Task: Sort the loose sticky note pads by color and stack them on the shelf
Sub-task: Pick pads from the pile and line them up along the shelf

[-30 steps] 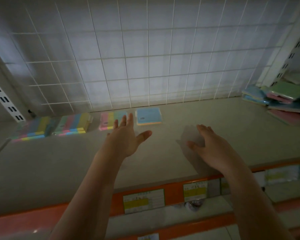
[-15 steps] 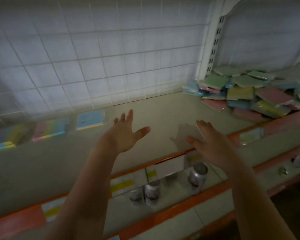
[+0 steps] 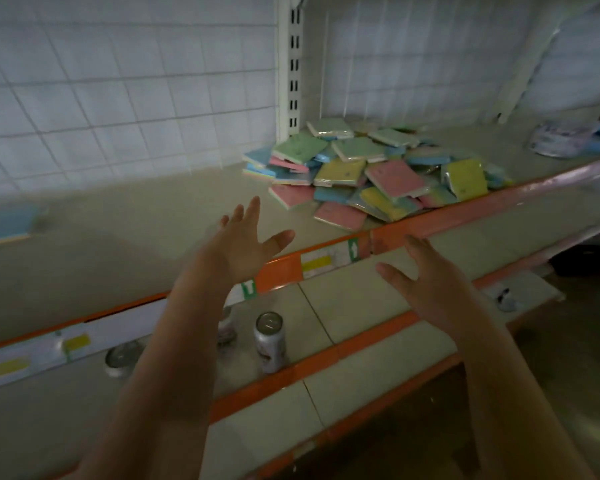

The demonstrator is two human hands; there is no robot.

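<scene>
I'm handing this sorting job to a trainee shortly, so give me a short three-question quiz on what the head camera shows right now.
1. True or false: the left hand grips a pad.
2. Multiple choice: the loose pile of sticky note pads lies A) on the upper shelf, right of both hands; B) on the lower shelf beside the can; C) on the floor.
3. Fill in: the right hand holds ____.

Key: 1 false, it is open and empty; 2 A; 3 nothing.
</scene>
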